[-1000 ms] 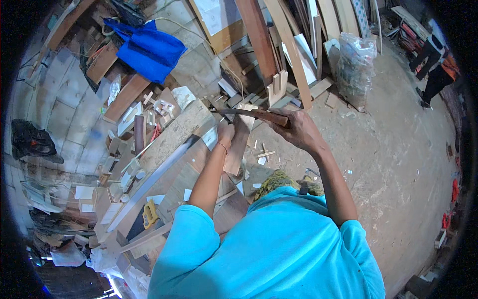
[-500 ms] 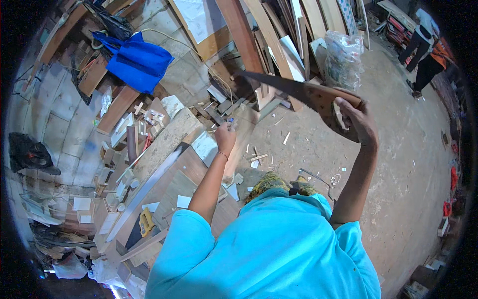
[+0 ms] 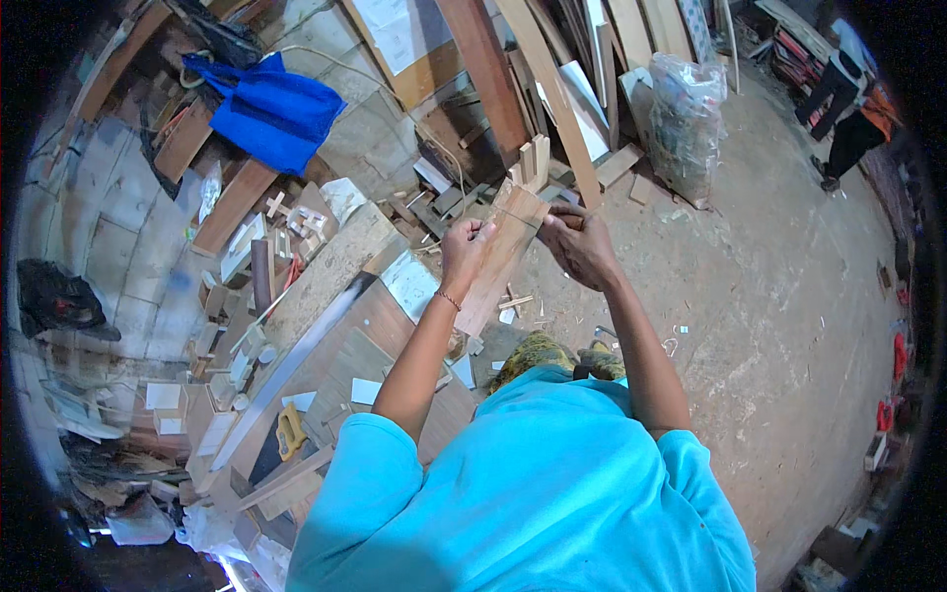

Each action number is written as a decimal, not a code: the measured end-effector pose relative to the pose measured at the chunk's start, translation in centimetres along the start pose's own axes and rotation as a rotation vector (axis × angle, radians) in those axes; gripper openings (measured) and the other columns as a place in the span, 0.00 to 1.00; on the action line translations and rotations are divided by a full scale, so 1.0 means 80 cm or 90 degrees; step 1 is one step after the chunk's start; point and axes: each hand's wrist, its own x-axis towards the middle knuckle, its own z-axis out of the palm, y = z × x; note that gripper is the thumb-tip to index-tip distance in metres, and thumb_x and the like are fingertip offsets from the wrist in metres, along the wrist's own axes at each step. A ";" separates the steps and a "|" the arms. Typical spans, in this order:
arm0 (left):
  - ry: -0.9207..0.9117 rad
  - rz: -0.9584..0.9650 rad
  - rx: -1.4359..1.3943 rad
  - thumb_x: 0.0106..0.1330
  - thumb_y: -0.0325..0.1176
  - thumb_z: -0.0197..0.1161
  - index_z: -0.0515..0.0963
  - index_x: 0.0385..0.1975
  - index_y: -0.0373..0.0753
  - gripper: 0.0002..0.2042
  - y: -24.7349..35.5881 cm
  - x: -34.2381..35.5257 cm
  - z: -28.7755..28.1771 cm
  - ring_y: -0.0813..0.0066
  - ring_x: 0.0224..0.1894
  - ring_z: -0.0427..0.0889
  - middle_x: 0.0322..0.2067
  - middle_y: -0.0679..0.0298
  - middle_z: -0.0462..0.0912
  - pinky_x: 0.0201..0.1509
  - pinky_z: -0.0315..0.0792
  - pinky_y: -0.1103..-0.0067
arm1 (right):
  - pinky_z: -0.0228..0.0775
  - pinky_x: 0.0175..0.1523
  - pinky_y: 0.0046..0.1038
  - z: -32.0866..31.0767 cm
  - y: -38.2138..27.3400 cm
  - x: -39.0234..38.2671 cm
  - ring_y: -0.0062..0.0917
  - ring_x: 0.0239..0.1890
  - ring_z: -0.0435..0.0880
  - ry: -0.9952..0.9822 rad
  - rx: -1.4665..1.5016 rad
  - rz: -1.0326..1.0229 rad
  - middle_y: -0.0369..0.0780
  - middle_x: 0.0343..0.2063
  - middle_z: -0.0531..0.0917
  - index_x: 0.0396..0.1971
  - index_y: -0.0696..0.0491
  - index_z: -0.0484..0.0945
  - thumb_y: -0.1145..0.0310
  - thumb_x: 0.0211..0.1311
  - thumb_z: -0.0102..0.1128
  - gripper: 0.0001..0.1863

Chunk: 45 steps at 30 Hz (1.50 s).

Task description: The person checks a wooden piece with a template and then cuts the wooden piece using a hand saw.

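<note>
A light brown wooden board (image 3: 496, 264) slants up and away in front of me. My left hand (image 3: 464, 253) is closed on its left edge, thumb on top. Closed round a brown handle at the board's right edge is my right hand (image 3: 582, 247). From it the hand saw (image 3: 517, 218) shows nearly edge-on, its blade a thin dark line across the board near the far end. Most of the handle is hidden by my fingers. Beyond the blade, several narrow wood strips (image 3: 534, 163) stand together at the board's far end.
Planks (image 3: 582, 118) lean at the back, beside a clear plastic sack (image 3: 684, 128). Left lie a blue bag (image 3: 273, 115), wood offcuts (image 3: 296, 222) and a yellow-handled saw (image 3: 290, 434). Wood scraps litter the floor (image 3: 769, 326). Two people (image 3: 843, 109) stand far right.
My right hand has come down and left with the saw, from raised at the right to the board. The blade has turned from broadside to nearly edge-on. My left hand has shifted slightly right.
</note>
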 end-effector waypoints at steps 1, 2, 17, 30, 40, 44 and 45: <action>-0.002 -0.016 0.046 0.58 0.33 0.60 0.78 0.28 0.33 0.08 -0.008 0.001 -0.008 0.86 0.26 0.70 0.22 0.70 0.77 0.29 0.66 0.85 | 0.70 0.38 0.24 0.010 0.002 0.000 0.22 0.33 0.78 -0.011 -0.001 0.000 0.43 0.31 0.81 0.38 0.63 0.75 0.66 0.54 0.60 0.17; 0.008 -0.022 0.045 0.58 0.33 0.60 0.78 0.28 0.33 0.08 -0.015 0.002 -0.015 0.86 0.26 0.70 0.22 0.70 0.77 0.29 0.66 0.85 | 0.70 0.38 0.24 0.021 0.003 0.000 0.23 0.32 0.79 -0.006 -0.032 -0.020 0.44 0.30 0.82 0.37 0.63 0.75 0.66 0.53 0.60 0.16; 0.030 0.018 0.458 0.56 0.34 0.57 0.78 0.36 0.35 0.12 -0.180 0.026 -0.148 0.53 0.41 0.76 0.35 0.50 0.78 0.45 0.69 0.69 | 0.56 0.16 0.18 0.068 -0.035 -0.028 0.11 0.13 0.66 -0.054 -0.084 0.050 0.31 0.14 0.72 0.38 0.63 0.76 0.71 0.56 0.55 0.12; 0.106 0.098 0.707 0.56 0.53 0.54 0.69 0.52 0.46 0.26 -0.162 -0.034 -0.117 0.64 0.55 0.61 0.52 0.64 0.67 0.58 0.55 0.65 | 0.66 0.25 0.32 0.105 -0.034 -0.030 0.30 0.15 0.75 -0.075 -0.237 -0.109 0.49 0.14 0.75 0.35 0.60 0.78 0.65 0.53 0.58 0.15; 0.050 0.171 0.727 0.55 0.51 0.56 0.68 0.53 0.48 0.26 -0.191 -0.033 -0.137 0.68 0.54 0.62 0.53 0.70 0.66 0.57 0.58 0.68 | 0.67 0.30 0.37 0.121 -0.070 -0.028 0.44 0.23 0.78 -0.108 -0.270 -0.129 0.55 0.19 0.75 0.35 0.59 0.78 0.68 0.49 0.56 0.13; 0.063 0.193 0.704 0.55 0.50 0.56 0.69 0.53 0.49 0.25 -0.190 -0.041 -0.130 0.69 0.53 0.63 0.51 0.71 0.67 0.56 0.59 0.68 | 0.68 0.32 0.39 0.123 -0.082 -0.033 0.46 0.26 0.78 -0.125 -0.294 -0.120 0.56 0.22 0.76 0.33 0.60 0.77 0.69 0.48 0.55 0.13; 0.061 0.193 0.703 0.55 0.50 0.56 0.69 0.53 0.49 0.25 -0.185 -0.041 -0.126 0.69 0.53 0.63 0.51 0.71 0.67 0.56 0.59 0.68 | 0.68 0.32 0.39 0.124 -0.083 -0.035 0.47 0.26 0.78 -0.122 -0.301 -0.130 0.55 0.22 0.76 0.32 0.60 0.77 0.69 0.48 0.56 0.12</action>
